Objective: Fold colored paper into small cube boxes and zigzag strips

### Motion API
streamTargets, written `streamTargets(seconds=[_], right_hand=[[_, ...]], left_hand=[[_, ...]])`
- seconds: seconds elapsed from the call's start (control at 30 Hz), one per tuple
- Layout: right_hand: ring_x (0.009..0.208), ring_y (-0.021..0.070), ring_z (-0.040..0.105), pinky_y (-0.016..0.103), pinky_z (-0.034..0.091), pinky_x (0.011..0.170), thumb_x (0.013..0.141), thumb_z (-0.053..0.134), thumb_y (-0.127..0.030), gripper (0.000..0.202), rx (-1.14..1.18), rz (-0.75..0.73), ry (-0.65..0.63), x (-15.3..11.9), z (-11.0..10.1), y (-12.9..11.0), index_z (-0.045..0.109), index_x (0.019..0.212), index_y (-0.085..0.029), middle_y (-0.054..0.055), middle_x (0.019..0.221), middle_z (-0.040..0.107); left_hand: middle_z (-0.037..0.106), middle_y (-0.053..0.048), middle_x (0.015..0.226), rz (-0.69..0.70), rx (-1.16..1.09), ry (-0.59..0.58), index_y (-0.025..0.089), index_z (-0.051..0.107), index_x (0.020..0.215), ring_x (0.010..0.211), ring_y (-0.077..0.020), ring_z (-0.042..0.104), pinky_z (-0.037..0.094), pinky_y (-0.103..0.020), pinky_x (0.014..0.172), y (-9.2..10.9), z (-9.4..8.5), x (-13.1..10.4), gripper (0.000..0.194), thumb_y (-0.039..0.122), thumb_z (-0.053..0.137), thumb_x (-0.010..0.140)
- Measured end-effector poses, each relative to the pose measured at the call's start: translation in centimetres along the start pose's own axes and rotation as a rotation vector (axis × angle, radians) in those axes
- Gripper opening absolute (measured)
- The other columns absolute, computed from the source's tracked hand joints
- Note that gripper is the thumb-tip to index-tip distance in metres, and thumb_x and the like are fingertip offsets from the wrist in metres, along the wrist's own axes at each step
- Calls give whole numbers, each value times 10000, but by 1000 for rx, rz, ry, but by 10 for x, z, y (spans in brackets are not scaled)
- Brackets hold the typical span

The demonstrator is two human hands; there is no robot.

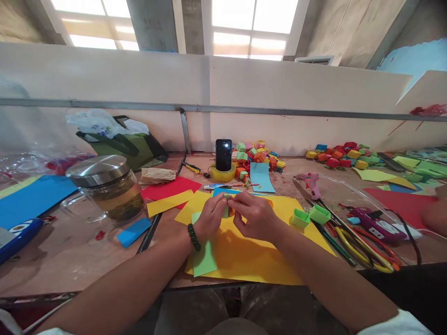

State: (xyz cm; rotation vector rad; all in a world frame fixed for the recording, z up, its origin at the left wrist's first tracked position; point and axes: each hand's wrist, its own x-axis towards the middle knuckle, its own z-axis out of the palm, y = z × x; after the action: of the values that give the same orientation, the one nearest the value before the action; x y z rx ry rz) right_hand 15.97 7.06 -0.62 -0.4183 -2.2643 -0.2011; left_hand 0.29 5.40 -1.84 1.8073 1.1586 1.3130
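Between my two hands, above a yellow paper sheet point(251, 260), is a small folded piece of green paper point(226, 197). My left hand point(208, 217), with a dark bead bracelet at the wrist, pinches it from the left side. The fingertips of my right hand point(256, 216) close on it from the right; they hide most of its shape. A light green paper strip point(205, 260) lies partly under my left hand. Right of my right hand stand two small open green paper boxes point(300, 218).
A phone point(223, 155) leans upright on a tape roll point(223, 174), beside piled paper cubes point(258, 153). A glass tea mug point(120, 197) stands left. Scissors point(363, 246), a pink glue gun point(312, 183) and a purple glue gun point(377, 226) lie right. Another person's hand point(435, 216) shows at the right edge.
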Motion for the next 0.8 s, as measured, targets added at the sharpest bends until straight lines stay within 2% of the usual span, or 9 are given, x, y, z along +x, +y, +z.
streamTargets(seconds=[0.07,0.13,0.23,0.4,0.5,0.57,0.73,0.8], right_hand=[[697,147,582,264,502,634,824,484,-114,153,140,106,0,0,0,3,601,890,-187,46,789,599],[662,138,577,259,503,609,865,512,-183,81,207,225,58,0,1,6,585,901,-187,41,781,596],[615,125,560,238,482,568,894,538,-239,89,225,293,103,1,5,10,568,820,-199,17,720,585],[632,141,543,252,443,580,934,476,-237,186,126,222,117,0,10,13,510,754,-207,12,668,564],[647,146,528,263,427,587,950,442,-289,228,119,263,131,-1,12,16,489,744,-205,21,686,554],[607,130,498,252,410,556,946,449,-337,259,209,330,115,-1,12,18,486,729,-201,11,672,541],[564,102,469,231,392,509,880,537,-458,313,499,505,-14,1,5,18,549,734,-182,7,679,545],[557,99,464,231,389,508,840,577,-495,345,603,589,-8,3,4,18,553,703,-180,-2,649,536]], left_hand=[[452,13,601,58,148,-17,216,396,658,577,-145,421,375,-283,600,-3,-1,0,271,366,321,870],[456,8,615,80,270,-49,218,396,679,583,-152,421,365,-287,599,-5,-1,-1,238,325,308,873],[502,-11,658,93,354,-110,211,430,706,612,-161,453,371,-286,601,-4,-1,-2,212,281,306,863],[485,2,615,108,219,-157,207,418,646,595,-144,465,384,-264,585,2,-2,-1,276,301,303,879],[510,4,628,90,96,-165,193,464,676,600,-130,487,407,-249,595,3,-3,1,314,368,334,903],[534,-1,639,97,73,-160,184,489,682,615,-126,502,417,-243,609,0,-4,2,348,404,348,913],[561,-7,613,114,157,-155,173,534,651,603,-127,512,407,-247,600,-7,-5,1,435,484,376,911],[584,-19,631,91,77,-162,164,590,702,615,-139,535,431,-259,612,-6,-6,1,461,541,401,889]])
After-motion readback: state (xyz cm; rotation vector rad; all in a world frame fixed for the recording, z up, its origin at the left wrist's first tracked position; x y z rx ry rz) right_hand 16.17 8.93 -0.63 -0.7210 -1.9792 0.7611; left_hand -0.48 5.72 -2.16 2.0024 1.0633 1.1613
